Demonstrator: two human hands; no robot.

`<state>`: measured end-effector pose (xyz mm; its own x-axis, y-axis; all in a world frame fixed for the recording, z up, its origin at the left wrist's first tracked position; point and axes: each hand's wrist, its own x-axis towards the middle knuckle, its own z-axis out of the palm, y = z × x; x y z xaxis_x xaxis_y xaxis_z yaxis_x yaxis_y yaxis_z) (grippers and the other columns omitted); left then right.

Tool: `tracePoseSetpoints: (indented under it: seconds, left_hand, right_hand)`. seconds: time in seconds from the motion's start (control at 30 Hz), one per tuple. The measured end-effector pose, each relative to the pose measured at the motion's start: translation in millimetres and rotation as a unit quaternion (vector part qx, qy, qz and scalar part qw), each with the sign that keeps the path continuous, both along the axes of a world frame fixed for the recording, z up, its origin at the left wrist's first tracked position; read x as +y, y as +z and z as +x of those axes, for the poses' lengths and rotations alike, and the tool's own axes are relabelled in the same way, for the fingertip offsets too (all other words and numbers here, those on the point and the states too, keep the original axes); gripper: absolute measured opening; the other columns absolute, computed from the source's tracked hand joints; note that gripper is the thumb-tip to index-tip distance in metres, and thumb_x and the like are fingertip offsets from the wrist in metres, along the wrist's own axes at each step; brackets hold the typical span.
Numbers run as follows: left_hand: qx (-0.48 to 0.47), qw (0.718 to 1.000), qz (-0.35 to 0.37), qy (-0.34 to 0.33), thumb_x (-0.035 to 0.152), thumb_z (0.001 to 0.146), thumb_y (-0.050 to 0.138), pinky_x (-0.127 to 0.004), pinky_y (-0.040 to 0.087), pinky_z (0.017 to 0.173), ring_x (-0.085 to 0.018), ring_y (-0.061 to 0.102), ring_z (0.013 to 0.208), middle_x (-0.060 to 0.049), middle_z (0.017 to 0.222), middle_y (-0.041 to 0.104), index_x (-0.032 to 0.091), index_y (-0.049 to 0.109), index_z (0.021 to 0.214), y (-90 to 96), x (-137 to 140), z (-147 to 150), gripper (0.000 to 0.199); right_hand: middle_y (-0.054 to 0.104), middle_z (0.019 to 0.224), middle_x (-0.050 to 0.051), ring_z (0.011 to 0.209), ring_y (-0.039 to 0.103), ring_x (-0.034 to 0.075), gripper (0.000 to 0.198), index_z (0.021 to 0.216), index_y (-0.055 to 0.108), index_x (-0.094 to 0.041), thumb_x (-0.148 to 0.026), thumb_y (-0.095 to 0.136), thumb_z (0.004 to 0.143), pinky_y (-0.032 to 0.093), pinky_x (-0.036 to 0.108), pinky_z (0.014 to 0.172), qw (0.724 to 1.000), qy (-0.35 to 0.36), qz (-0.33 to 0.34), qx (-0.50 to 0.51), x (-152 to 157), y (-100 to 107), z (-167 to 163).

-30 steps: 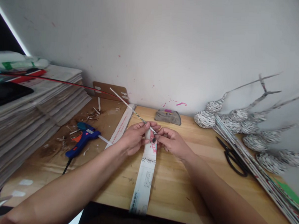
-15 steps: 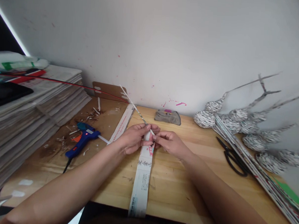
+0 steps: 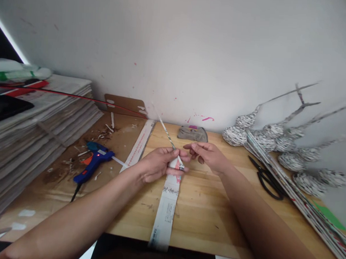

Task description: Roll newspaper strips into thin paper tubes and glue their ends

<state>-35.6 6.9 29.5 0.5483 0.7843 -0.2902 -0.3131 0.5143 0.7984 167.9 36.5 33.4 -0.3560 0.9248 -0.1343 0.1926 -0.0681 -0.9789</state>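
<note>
My left hand (image 3: pixel 162 163) is closed on a newspaper strip (image 3: pixel 165 209), near the spot where the strip narrows into a thin rolled paper tube. That tube (image 3: pixel 166 132) slants up and away to the left above the hand. Below, the flat printed part runs down over the table's front edge. Just right of the strip, my right hand (image 3: pixel 208 154) is apart from the paper with loosely bent fingers and nothing visible in them.
A blue glue gun (image 3: pixel 95 160) lies on stained cardboard at left, beside stacked newspapers (image 3: pixel 56 113). A grey cloth pouch (image 3: pixel 192 134) sits by the wall. To the right are black scissors (image 3: pixel 268 183), long paper tubes (image 3: pixel 290 192) and several woven paper gourds (image 3: pixel 235 136).
My right hand has let go of the paper and moved away to the right. The rolled tube stands a little steeper, still in my left hand.
</note>
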Motion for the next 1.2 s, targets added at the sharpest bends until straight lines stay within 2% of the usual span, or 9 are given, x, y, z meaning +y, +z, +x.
tracePoseSetpoints:
  seconds: [0.13,0.23,0.33,0.7,0.9,0.97,1.07,1.13,1.2]
  left_hand:
    - [0.016,0.993,0.025,-0.112,0.036,0.087,0.059,-0.036,0.057,0.071,-0.023,0.07,0.081,-0.015,0.102,0.068,0.011,0.067,0.098,-5.3,-15,9,0.029]
    - [0.023,0.989,0.028,-0.145,0.039,0.085,0.06,-0.035,0.055,0.068,-0.022,0.069,0.081,-0.014,0.098,0.068,0.011,0.068,0.098,-9.1,-22,16,0.031]
    - [0.032,0.988,0.024,-0.147,0.037,0.084,0.062,-0.033,0.053,0.07,-0.022,0.068,0.085,-0.014,0.096,0.069,0.011,0.067,0.099,-11.9,-26,21,0.03]
    - [0.019,0.986,0.018,-0.165,0.035,0.08,0.067,-0.034,0.05,0.075,-0.019,0.066,0.084,-0.012,0.089,0.069,0.011,0.068,0.094,-17.3,-32,24,0.028]
    - [0.025,0.986,0.024,-0.166,0.036,0.08,0.066,-0.032,0.049,0.075,-0.016,0.065,0.081,-0.01,0.087,0.069,0.011,0.069,0.094,-16.3,-31,23,0.028]
    - [0.037,0.984,0.023,-0.17,0.036,0.081,0.066,-0.032,0.049,0.076,-0.016,0.065,0.083,-0.01,0.089,0.07,0.012,0.069,0.094,-15.4,-32,23,0.027]
    - [0.056,0.983,0.022,-0.175,0.036,0.081,0.065,-0.032,0.049,0.078,-0.016,0.065,0.085,-0.01,0.092,0.07,0.013,0.068,0.095,-14.1,-32,23,0.027]
    - [0.064,0.983,0.021,-0.173,0.036,0.082,0.065,-0.031,0.05,0.077,-0.016,0.065,0.086,-0.011,0.093,0.07,0.013,0.068,0.095,-13.9,-32,22,0.027]
    - [0.062,0.983,0.019,-0.17,0.036,0.082,0.064,-0.03,0.05,0.078,-0.016,0.065,0.087,-0.01,0.092,0.07,0.013,0.068,0.095,-14.1,-32,22,0.027]
  right_hand:
    - [0.056,0.065,0.0,0.055,0.047,0.008,0.045,0.113,0.068,-0.016,-0.049,0.061,0.083,0.031,0.022,0.049,0.988,0.09,-0.08,0.093,-8,3,-8]
    - [0.051,0.059,-0.002,0.051,0.041,0.007,0.037,0.102,0.072,-0.015,-0.044,0.065,0.081,0.029,0.021,0.047,0.984,0.088,-0.094,0.125,-12,4,-12]
    - [0.048,0.055,-0.003,0.052,0.04,0.006,0.03,0.088,0.074,-0.014,-0.042,0.069,0.078,0.026,0.019,0.046,0.985,0.051,-0.094,0.133,-13,3,-12]
    - [0.05,0.057,-0.003,0.047,0.035,0.004,0.031,0.067,0.065,-0.013,-0.04,0.079,0.066,0.019,0.019,0.04,0.976,-0.015,-0.126,0.175,-10,3,-14]
    - [0.057,0.065,0.001,0.05,0.039,0.005,0.033,0.084,0.071,-0.013,-0.042,0.074,0.071,0.02,0.019,0.04,0.979,0.051,-0.12,0.157,-12,9,-10]
    - [0.059,0.068,0.001,0.049,0.038,0.004,0.029,0.077,0.069,-0.013,-0.039,0.078,0.068,0.019,0.019,0.039,0.98,0.027,-0.111,0.165,-11,9,-11]
    - [0.05,0.057,-0.004,0.047,0.035,0.003,0.03,0.063,0.06,-0.014,-0.037,0.081,0.065,0.017,0.019,0.04,0.979,-0.025,-0.094,0.18,-11,8,-12]
    - [0.046,0.054,-0.005,0.047,0.035,0.004,0.03,0.065,0.061,-0.015,-0.038,0.079,0.066,0.016,0.019,0.04,0.981,-0.029,-0.084,0.174,-10,9,-11]
    - [0.05,0.058,-0.002,0.05,0.039,0.005,0.029,0.076,0.067,-0.014,-0.042,0.076,0.07,0.017,0.019,0.039,0.985,0.003,-0.085,0.153,-11,10,-9]
